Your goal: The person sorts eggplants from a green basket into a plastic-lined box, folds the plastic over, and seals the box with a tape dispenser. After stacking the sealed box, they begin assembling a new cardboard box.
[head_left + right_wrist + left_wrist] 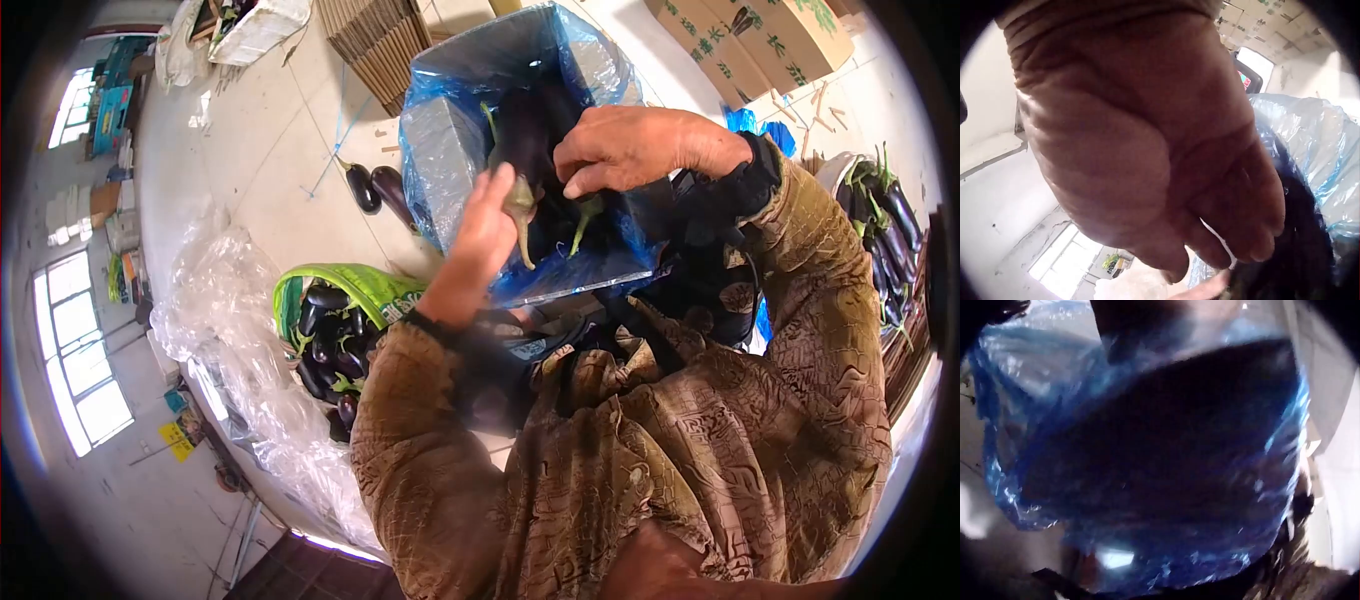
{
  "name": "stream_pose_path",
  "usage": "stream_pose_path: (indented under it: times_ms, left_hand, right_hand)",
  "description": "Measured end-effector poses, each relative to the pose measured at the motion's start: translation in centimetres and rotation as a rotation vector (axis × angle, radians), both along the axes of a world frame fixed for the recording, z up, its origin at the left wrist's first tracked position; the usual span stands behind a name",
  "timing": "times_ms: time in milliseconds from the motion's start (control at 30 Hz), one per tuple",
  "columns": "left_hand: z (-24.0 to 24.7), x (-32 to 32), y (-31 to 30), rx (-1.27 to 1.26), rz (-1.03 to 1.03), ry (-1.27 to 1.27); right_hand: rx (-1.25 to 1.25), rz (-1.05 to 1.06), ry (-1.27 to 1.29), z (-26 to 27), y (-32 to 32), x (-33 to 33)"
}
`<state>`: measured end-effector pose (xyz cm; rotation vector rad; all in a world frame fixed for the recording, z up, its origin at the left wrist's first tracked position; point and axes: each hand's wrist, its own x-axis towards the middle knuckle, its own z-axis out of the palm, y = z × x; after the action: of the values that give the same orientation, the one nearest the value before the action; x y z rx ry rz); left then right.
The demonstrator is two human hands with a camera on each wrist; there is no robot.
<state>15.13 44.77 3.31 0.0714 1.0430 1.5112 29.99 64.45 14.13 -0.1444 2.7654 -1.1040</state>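
Note:
In the head view a box lined with a blue plastic bag (447, 135) holds several dark eggplants. My left hand (478, 238) reaches over its near left side, fingers extended along the green cap of an eggplant (521, 200). My right hand (635, 148) is above the right part of the box, over another eggplant's green stem (585, 222). From the right wrist, the palm of the right hand (1147, 137) faces the camera with loosely bent fingers and nothing in it. The left wrist view is mostly dark, filled by the blue bag (1029, 381).
Two eggplants (388, 190) lie on the tiled floor left of the box. A green bag (375, 285) of eggplants stands nearer, beside crumpled clear plastic (225, 310). Flattened cardboard (372, 45) and a printed carton (755, 45) are behind. More eggplants (888, 225) sit at right.

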Motion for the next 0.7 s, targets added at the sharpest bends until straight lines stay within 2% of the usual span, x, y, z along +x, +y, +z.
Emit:
stream_pose_path:
  times_ms: [33, 67, 133, 167, 267, 333, 400, 433, 467, 533, 567, 600, 633, 700]
  left_hand:
    - [-0.9, 1.3, 0.3, 0.041, -0.013, 0.142]
    - [-1.6, 2.5, 0.3, 0.037, -0.008, 0.143]
    - [-1.9, 3.7, 1.1, -0.391, -0.199, 0.847]
    - [-2.0, 3.4, 1.3, -0.382, -0.203, 0.850]
    - [-2.1, 3.2, 0.6, -0.421, -0.484, 1.497]
    - [-0.2, 3.7, 0.5, -0.439, -0.434, 1.520]
    - [-0.2, 3.8, 0.9, -0.383, -0.594, 1.760]
    - [-0.6, 3.5, 0.9, -0.321, -0.572, 1.795]
    - [-1.0, 3.2, 1.0, -0.300, -0.555, 1.806]
    - [-0.6, 2.7, 1.7, -0.401, -0.668, 1.614]
    - [-0.5, 2.9, 1.8, -0.419, -0.716, 1.644]
    - [-0.4, 2.9, 1.8, -0.442, -0.760, 1.675]
    - [-0.5, 2.6, 2.0, -0.501, -0.789, 1.616]
    - [2.4, 2.3, 2.2, -0.426, -0.769, 1.706]
  right_hand:
    - [-0.005, 0.001, 0.000, 0.0, -0.1, 0.0]
    - [-0.021, -0.012, -0.075, 0.2, 0.2, -0.1]
    - [-0.024, -0.030, -0.141, 0.6, 0.6, -0.4]
    - [-0.005, -0.039, -0.196, 0.6, 0.3, -0.5]
    - [0.023, -0.027, -0.322, 1.3, -0.6, 0.0]
    - [0.086, 0.053, -0.236, 0.6, -0.8, 0.3]
    - [0.034, 0.103, -0.252, 0.8, -1.1, 0.5]
    - [0.040, 0.118, -0.188, 0.7, -1.1, 0.7]
    - [0.047, 0.136, -0.126, 0.4, -1.3, 0.8]
    - [0.125, 0.123, -0.174, 0.7, -2.0, 0.8]
    - [0.118, 0.121, -0.167, 1.2, -2.2, 0.8]
    - [0.114, 0.155, -0.283, 2.5, -2.5, 0.1]
    - [0.113, 0.144, -0.270, 3.2, -2.9, 0.1]
    - [0.115, 0.133, -0.234, 4.7, -3.6, 0.6]
